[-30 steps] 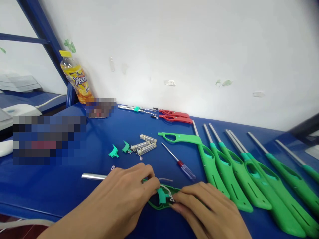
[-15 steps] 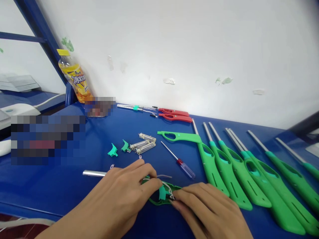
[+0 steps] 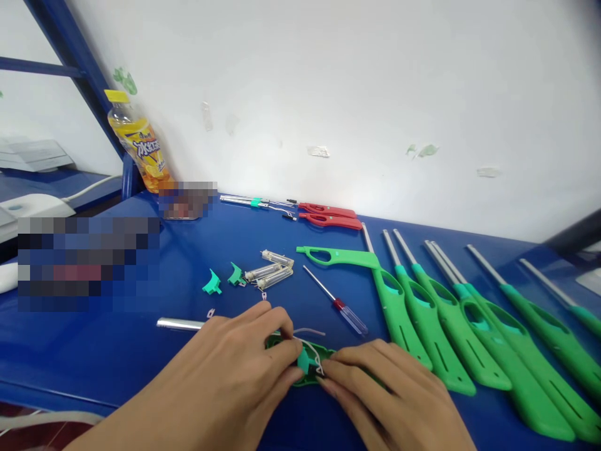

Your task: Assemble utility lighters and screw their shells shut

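An opened green lighter shell half [image 3: 331, 354] lies at the front of the blue table, partly covered by both hands. Inside it sits a teal trigger [image 3: 303, 361], pinched by the thumb and fingers of my left hand [image 3: 239, 366]. My right hand [image 3: 385, 391] has its thumb and fingertips closed on a small black igniter [image 3: 320, 371] at the shell's right part. A white wire [image 3: 310, 346] loops from that igniter across the shell. From behind my left hand sticks out a silver lighter tube [image 3: 181, 324].
Several green lighters [image 3: 439, 326] line the right side. Beyond my hands lie a screwdriver [image 3: 347, 313], clear fuel tanks [image 3: 270, 272], loose teal triggers [image 3: 213, 283], a green shell half [image 3: 345, 258] and red shells [image 3: 328, 216]. A drink bottle [image 3: 143, 147] stands back left.
Both hands stay at the shell with small finger movements. My left thumb and fingers have shifted slightly around the trigger, and my right hand has edged a little left and up.
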{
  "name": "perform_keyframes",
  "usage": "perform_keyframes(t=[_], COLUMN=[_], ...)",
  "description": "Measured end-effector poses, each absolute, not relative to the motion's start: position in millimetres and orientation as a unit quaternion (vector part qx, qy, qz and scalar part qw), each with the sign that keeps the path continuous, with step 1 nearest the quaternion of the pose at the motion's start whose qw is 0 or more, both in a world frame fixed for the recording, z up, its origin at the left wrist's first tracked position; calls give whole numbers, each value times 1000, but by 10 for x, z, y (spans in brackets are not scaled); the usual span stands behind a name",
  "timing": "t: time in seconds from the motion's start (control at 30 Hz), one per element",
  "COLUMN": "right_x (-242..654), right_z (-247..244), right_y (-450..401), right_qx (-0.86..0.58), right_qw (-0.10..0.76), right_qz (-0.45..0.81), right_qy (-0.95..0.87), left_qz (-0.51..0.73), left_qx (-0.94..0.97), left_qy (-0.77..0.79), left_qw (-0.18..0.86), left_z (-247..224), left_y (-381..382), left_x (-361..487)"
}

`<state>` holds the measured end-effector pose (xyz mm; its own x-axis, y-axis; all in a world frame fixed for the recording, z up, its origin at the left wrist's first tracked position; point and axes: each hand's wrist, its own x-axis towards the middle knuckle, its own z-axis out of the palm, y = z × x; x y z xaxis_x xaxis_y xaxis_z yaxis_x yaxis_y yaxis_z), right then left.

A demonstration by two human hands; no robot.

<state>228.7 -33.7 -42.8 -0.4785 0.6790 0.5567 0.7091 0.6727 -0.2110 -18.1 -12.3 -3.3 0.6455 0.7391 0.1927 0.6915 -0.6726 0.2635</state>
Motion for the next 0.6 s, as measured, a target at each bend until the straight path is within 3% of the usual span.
perform_keyframes(t=[0.23, 0.5, 0.6], right_x=[2249, 2327, 2375], right_z=[-393, -441, -460], right_y=[-334, -351, -337], right_qx=[-395, -416, -426], right_qw=[310, 294, 287], right_qz=[-56, -39, -30], right_qy=[-863, -859, -857], left_qz=[136, 191, 179], left_qx=[908, 896, 895], left_qy=[386, 401, 409], left_qw=[91, -2, 8], left_z=[-10, 144, 122], left_y=[-100, -1, 29], left_x=[-174, -462, -491])
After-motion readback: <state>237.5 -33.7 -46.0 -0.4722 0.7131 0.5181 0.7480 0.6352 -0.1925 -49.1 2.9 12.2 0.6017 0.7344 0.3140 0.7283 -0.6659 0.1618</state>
